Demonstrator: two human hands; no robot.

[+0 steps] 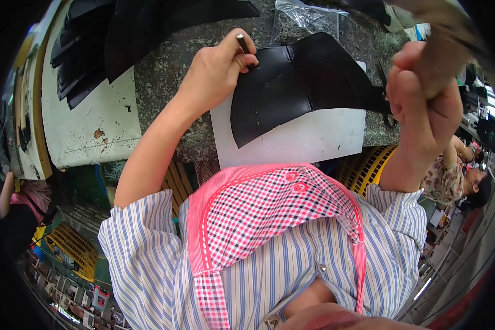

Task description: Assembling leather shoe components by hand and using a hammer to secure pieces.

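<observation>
My left hand (217, 69) is closed round a thin dark rod-shaped tool (241, 43), probably a punch, with a bare metal top end. It stands nearly upright over the left part of a curved black leather-like panel (275, 91), and its lower tip is hidden by my fingers. The panel has a seam across its middle and lies on a white sheet (291, 137). Raised at the right, my right hand (426, 107) is closed round a brown, blurred tool (448, 47), perhaps a mallet, close to the camera; its full shape cannot be made out.
Black panels (82, 55) lie stacked at the far left on a pale board (93, 135). A clear plastic bag (308, 22) of small pieces sits behind the panel. Dark scissors (389, 120) lie at its right. A yellow basket (368, 168) stands below the table edge; another person (445, 176) sits at the right.
</observation>
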